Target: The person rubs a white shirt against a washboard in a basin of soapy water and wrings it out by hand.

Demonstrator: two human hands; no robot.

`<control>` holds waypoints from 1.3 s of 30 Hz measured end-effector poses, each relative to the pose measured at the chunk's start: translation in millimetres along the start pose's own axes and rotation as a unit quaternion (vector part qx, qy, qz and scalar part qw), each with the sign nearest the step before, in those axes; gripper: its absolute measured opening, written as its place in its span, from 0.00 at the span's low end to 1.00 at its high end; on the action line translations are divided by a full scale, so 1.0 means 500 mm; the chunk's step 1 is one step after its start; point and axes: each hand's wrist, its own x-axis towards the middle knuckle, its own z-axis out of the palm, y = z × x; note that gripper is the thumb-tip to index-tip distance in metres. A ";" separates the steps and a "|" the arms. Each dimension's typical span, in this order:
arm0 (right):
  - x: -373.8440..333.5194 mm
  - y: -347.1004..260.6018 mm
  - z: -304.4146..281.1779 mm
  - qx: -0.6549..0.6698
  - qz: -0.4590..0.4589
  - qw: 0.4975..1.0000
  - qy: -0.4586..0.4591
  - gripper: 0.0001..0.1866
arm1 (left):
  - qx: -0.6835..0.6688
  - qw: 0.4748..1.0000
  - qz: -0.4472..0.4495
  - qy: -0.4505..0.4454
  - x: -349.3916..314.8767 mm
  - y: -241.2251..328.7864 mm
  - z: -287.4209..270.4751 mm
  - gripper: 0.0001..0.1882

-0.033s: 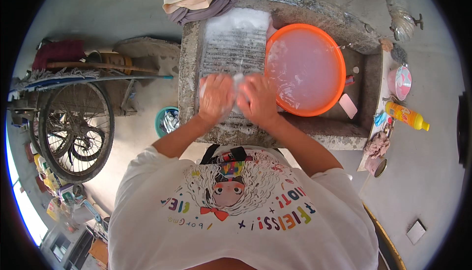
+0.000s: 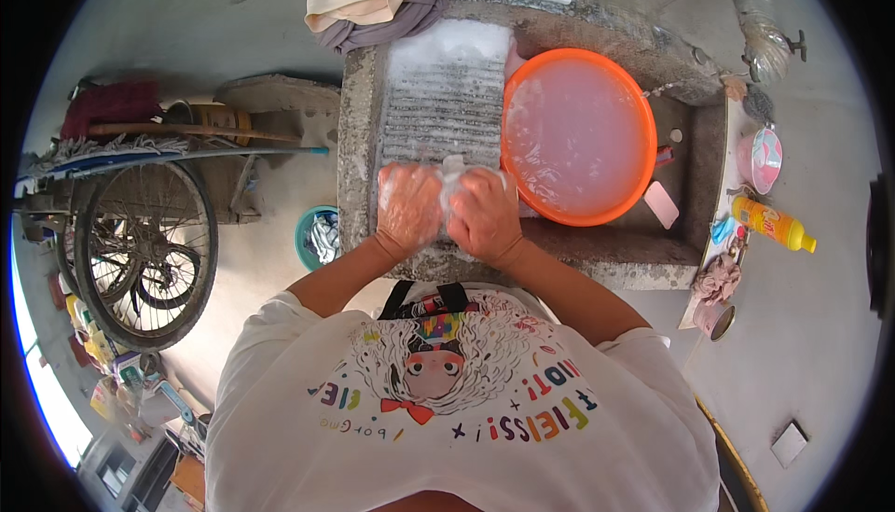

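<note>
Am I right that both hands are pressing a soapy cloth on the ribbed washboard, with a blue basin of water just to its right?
Not quite: the basin is orange, not blue, as the head view shows. Both the left hand and right hand do press the soapy cloth on the washboard.

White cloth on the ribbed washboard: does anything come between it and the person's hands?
Nothing visible does. Left hand and right hand both grip the white cloth directly, bunched between them on the soapy washboard. The orange basin sits apart to the right.
</note>
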 end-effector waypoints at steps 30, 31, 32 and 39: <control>-0.001 0.060 0.017 0.033 0.004 0.999 0.027 0.12 | 0.017 0.999 0.009 0.030 0.027 -0.002 0.048 0.09; 0.065 0.099 0.057 0.028 0.095 0.995 0.019 0.13 | 0.010 0.999 -0.045 0.022 0.085 -0.042 0.081 0.09; 0.127 0.130 0.086 -0.019 0.116 0.992 0.040 0.13 | 0.070 0.990 -0.113 -0.038 0.124 -0.108 0.108 0.10; 0.103 0.132 0.084 0.057 0.178 0.982 -0.029 0.13 | 0.094 0.972 -0.156 -0.147 0.123 -0.060 0.073 0.15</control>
